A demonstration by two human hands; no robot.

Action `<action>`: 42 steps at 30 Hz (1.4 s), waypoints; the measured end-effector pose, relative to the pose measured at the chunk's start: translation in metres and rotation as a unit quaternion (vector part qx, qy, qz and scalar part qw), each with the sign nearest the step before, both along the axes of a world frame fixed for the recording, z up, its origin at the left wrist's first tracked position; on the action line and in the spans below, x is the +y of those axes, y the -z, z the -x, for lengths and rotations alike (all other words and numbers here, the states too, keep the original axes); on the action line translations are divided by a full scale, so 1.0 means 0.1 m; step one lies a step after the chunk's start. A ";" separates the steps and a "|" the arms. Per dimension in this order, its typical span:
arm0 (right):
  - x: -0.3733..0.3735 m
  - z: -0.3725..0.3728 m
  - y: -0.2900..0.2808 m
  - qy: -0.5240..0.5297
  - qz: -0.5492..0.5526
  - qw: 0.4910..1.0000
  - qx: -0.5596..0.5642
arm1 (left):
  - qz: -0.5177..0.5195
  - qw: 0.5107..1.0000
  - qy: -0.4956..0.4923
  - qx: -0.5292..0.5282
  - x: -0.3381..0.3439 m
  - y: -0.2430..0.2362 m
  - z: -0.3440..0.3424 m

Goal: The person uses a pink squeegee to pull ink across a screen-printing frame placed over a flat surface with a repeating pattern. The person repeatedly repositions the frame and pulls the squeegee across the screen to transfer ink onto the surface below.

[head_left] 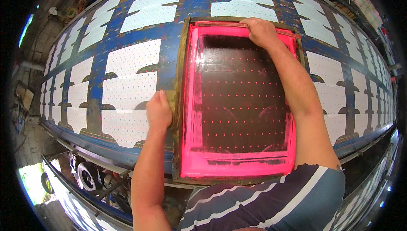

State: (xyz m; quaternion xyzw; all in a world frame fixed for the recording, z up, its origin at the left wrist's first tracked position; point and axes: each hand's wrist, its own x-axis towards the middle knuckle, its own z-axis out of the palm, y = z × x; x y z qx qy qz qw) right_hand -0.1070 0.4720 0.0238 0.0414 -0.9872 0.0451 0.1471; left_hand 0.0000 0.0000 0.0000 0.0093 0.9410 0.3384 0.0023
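A screen printing frame (181,104) with wooden sides lies on the long table in front of me. Its dark mesh (243,89) carries rows of small dots, with bright pink ink (237,158) thick around the borders. My right hand (260,33) reaches across to the far end, fingers closed over a squeegee (224,24), a long thin strip lying along the frame's far side. Beside the frame's left side is my left hand (159,110), its fingers closed by a yellowish tab at the edge; the grip is partly hidden. The squeegee's lower edge cannot be made out.
White cut pieces with coloured dots (130,85) lie in rows along the blue, stained table (169,49), left, right and beyond the frame. A rail (93,157) follows its near edge. At lower left, a wheel (87,176) stands among clutter beside another table.
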 end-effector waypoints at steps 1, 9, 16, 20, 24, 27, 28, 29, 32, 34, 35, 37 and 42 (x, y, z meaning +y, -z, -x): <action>0.01 0.05 -0.01 0.001 0.003 1.000 -0.007 | -0.006 1.000 0.003 0.005 -0.01 0.01 0.01; -0.08 0.06 -0.23 0.035 -0.031 0.991 -0.129 | -0.027 0.999 0.021 0.034 -0.05 0.05 0.01; -0.40 -0.67 -0.37 -0.035 0.012 0.985 -0.167 | -0.050 0.998 0.014 0.025 -0.11 0.16 0.11; -0.81 -1.47 -0.40 -0.026 -0.008 0.983 -0.179 | -0.078 0.997 0.007 0.013 -0.11 0.20 0.11; -1.27 -2.36 -0.40 -0.037 0.004 0.987 -0.155 | -0.068 0.997 0.022 0.014 -0.12 0.13 0.12; -1.62 -3.03 -0.41 -0.032 0.011 0.989 -0.144 | -0.071 0.994 -0.032 0.070 -0.08 0.13 0.04; -1.73 -3.22 -0.40 -0.031 0.017 0.991 -0.132 | -0.120 0.987 -0.041 0.103 -0.08 0.11 0.02; -1.84 -3.39 -0.38 -0.031 0.024 0.992 -0.121 | -0.167 0.974 -0.050 0.142 -0.08 0.06 0.03; -2.11 -3.92 -0.37 -0.032 0.028 0.992 -0.117 | -0.480 0.869 -0.117 0.039 -0.13 -0.20 0.00; -2.27 -4.28 -0.40 -0.028 0.027 0.992 -0.120 | -0.687 0.703 -0.150 -0.109 -0.28 -0.45 -0.05; -2.36 -4.39 -0.41 -0.032 0.027 0.992 -0.119 | -0.736 0.641 -0.157 -0.148 -0.36 -0.58 -0.08; -2.48 -4.57 -0.42 -0.022 0.016 0.991 -0.128 | -0.823 0.498 -0.162 -0.220 -0.42 -0.78 -0.20; -2.60 -4.80 -0.43 -0.038 0.030 0.995 -0.092 | -0.783 0.569 -0.162 -0.190 -0.46 -0.99 -0.50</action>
